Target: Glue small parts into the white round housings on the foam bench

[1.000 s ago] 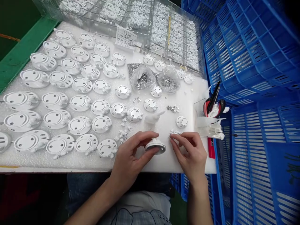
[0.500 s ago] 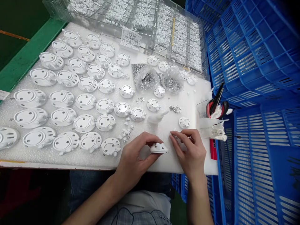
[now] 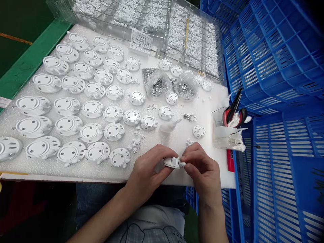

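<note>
My left hand (image 3: pixel 149 165) is closed around a white disc-shaped plastic part (image 3: pixel 172 162), held tilted near the front edge of the table, thumb below and fingers above. My right hand (image 3: pixel 202 167) pinches a small white plastic piece (image 3: pixel 182 164) against the disc's right side; the fingertips partly hide it. Beyond the hands stands a white squeeze bottle (image 3: pixel 168 126) with a thin nozzle. Small loose white pieces (image 3: pixel 134 144) lie left of it, and a single white disc (image 3: pixel 198 131) rests behind my right hand.
Rows of similar white discs (image 3: pixel 92 132) cover the table's left side. Clear bags of small metal parts (image 3: pixel 159 86) lie mid-table. A divided tray of white pieces (image 3: pixel 149 17) spans the back. At right are a clear container (image 3: pixel 219 135) with scissors (image 3: pixel 235 111) and blue crates (image 3: pixel 275 141).
My right hand has moved left and now meets the disc at its right side. The disc has turned in my left hand. A few white bits behind the right hand have come into view.
</note>
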`<state>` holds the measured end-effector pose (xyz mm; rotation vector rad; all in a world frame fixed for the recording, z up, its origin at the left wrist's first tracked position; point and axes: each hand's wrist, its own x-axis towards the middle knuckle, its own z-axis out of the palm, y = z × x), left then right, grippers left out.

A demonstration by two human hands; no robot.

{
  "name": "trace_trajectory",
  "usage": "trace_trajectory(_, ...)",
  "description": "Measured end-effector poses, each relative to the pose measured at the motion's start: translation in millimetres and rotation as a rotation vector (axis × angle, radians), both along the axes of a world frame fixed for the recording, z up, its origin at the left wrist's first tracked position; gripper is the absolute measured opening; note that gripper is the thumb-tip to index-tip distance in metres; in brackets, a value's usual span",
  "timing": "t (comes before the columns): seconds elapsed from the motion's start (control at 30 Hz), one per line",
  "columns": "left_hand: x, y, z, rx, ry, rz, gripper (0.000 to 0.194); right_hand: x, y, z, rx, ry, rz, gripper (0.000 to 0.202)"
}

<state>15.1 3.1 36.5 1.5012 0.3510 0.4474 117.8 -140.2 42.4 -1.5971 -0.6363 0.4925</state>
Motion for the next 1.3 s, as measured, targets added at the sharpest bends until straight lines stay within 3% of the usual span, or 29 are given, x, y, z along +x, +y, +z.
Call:
trace_trajectory(0.17, 0, -1, -0.8, -0.003, 0.008, -0.026, 0.012, 0, -2, -2.6, -0.058, 0.001, 0.019, 0.015)
trace_trajectory(0.33, -2, -2, -2.8, 0.041, -0.006, -0.022, 0.01, 1, -4, -2.4, -0.024, -0.081, 0.047, 0.006)
trace_trajectory(0.57, -3, -3, -7.8, 0.191, -0.055, -0.061, 0.023, 4, -7, 0.7, -0.04, -0.129, 0.092, 0.008)
trace_trajectory(0.87, -2, -5, -14.1, 0.321, -0.086, -0.081, 0.022, 1, -8, 10.9, -0.149, -0.271, 0.065, 0.007)
trace_trajectory(1.3, -3, -3, -14.0, 0.368, -0.092, -0.129, 0.014, 16, -19, 9.5, -0.086, -0.148, 0.124, 0.006)
